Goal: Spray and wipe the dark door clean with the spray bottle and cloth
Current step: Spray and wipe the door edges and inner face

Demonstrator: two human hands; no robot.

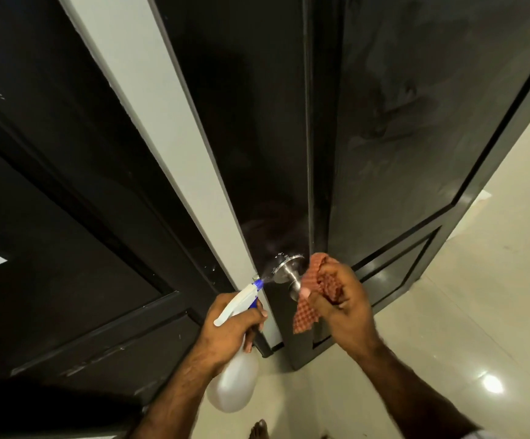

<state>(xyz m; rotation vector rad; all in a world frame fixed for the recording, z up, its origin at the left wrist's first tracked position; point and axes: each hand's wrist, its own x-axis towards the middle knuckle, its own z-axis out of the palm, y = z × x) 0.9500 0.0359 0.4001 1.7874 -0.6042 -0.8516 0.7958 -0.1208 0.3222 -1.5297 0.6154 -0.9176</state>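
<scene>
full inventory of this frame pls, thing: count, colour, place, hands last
dark door: 1, black glossy with smears, centre to right, standing ajar
door handle: 1, silver metal, on the door's edge, low centre, mist reaching it
door frame strip: 1, pale grey, runs diagonally left of the door
dark panel: 1, black, left side
spray bottle: 1, white with blue nozzle, lower centre, aimed at the handle
cloth: 1, orange-red waffle weave, right of the handle
floor: cream glossy tile, right and bottom
foot: 1, bare, bottom edge
left hand: grips the spray bottle's neck
right hand: holds the cloth
</scene>
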